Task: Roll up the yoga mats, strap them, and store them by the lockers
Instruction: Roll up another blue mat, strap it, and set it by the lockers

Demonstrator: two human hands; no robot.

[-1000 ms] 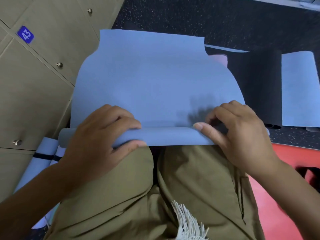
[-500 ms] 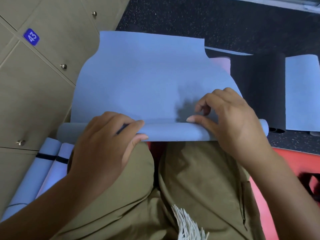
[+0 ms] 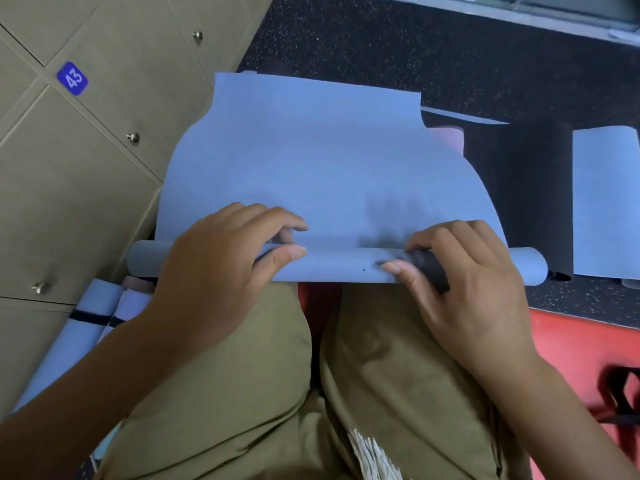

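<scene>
Mat: blue mat (image 3: 311,161) is spread on the floor beside the lockers (image 3: 86,174), its near end rolled.
Grips: the roll is clasped by left hand (image 3: 214,268) and right hand (image 3: 464,289).
Stored: strapped rolled mats (image 3: 83,327) are laid by the lockers.

Left hand (image 3: 221,265) hides part of the mat roll (image 3: 332,266); right fingertips (image 3: 394,267) blurred.

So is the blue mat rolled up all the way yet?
No, partly rolled. Both hands grip a thin roll at the near edge, while most of the blue mat lies spread flat beyond it.
</scene>
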